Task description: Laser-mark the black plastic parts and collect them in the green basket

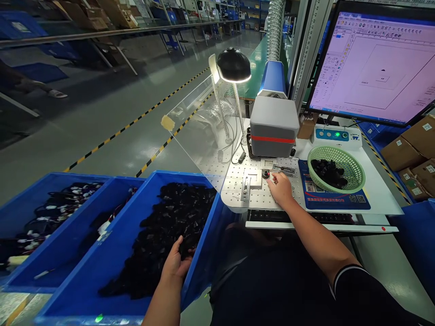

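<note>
Touching a small round black part [265, 174] with a red spot, on a perforated plate [234, 186] in front of a gray machine head [272, 122]. Flanked by a green basket [356, 171] of black pieces [328, 173] and, lower left, a black heap [159, 235] in a blue bin [110, 258]. Reaching with bent-fingered right hand [281, 188] to the part and half-curled left hand [176, 263] into the heap; cannot tell whether gripping with either.
</note>
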